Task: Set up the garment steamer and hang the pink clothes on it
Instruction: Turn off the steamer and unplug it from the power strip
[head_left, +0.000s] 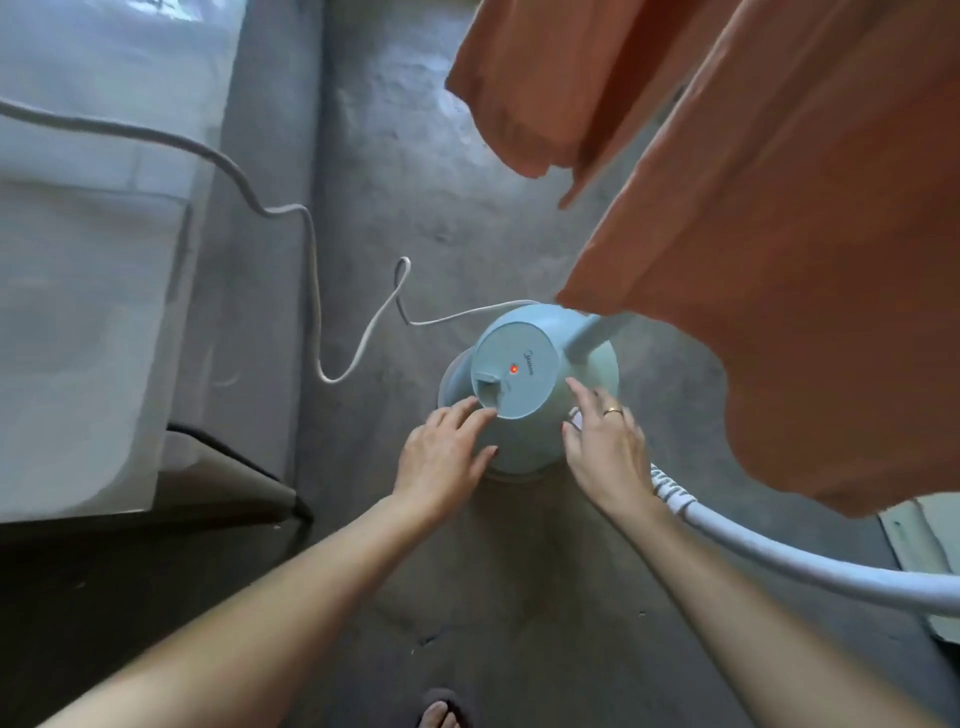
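Note:
The pale blue steamer base (524, 384) stands on the grey floor, a red light (514, 369) glowing on its top. My left hand (447, 452) rests on its near left side, fingers spread, fingertips by the switch. My right hand (602, 441), wearing a ring, touches its near right side with fingers apart. The pink-orange garment (779, 260) hangs above at the right, hiding the pole and part of the base. A white ribbed steam hose (779, 551) runs from under my right hand off to the right.
A white power cord (311, 270) loops across the concrete floor (395, 156) to the left. A white bed or mattress (83, 291) fills the left side. My foot in a sandal (441, 714) shows at the bottom. A pale object (924, 540) lies at right.

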